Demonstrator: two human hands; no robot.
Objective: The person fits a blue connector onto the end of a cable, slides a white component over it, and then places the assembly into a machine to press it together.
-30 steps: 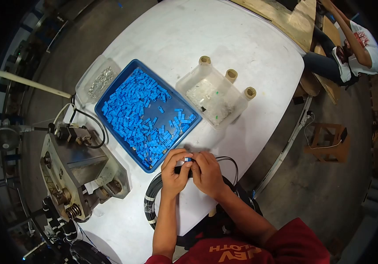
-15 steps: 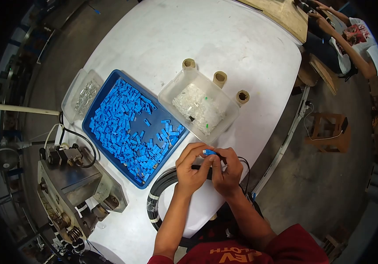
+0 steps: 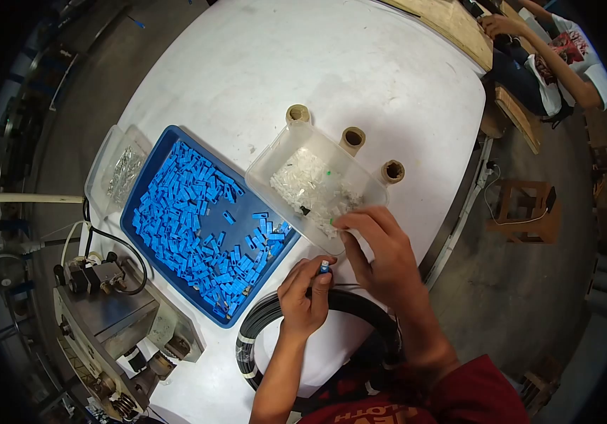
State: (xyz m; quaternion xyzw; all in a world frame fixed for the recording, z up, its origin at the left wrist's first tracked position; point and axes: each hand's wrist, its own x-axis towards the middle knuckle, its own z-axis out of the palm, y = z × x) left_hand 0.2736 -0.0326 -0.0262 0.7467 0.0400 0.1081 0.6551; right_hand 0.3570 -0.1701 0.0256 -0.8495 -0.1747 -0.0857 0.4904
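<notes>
In the head view my left hand (image 3: 305, 300) pinches a small blue connector (image 3: 324, 269) with a white tip pointing up. My right hand (image 3: 384, 251) is over the near right corner of a clear plastic tub (image 3: 261, 169). Its thumb and forefinger are apart, and I see nothing held between them. Inside the tub lie many small clear pieces (image 3: 303, 180), with a few green bits and a black one. Beneath my hands a coil of black cable (image 3: 250, 336) rests at the table's near edge. A thin black cable runs behind my left hand toward the right.
A blue tray (image 3: 229, 321) of blue connector parts (image 3: 176, 205) stands left of the tub. Beyond it is a clear box (image 3: 98, 169) of small metal pieces. Several cardboard tubes (image 3: 352, 140) stand behind the tub. A metal machine (image 3: 112, 304) is at left; another person (image 3: 572, 63) sits far right.
My right hand has left the connector and moved up and right to the tub. My left hand has moved slightly down, still holding the connector, now tip up.
</notes>
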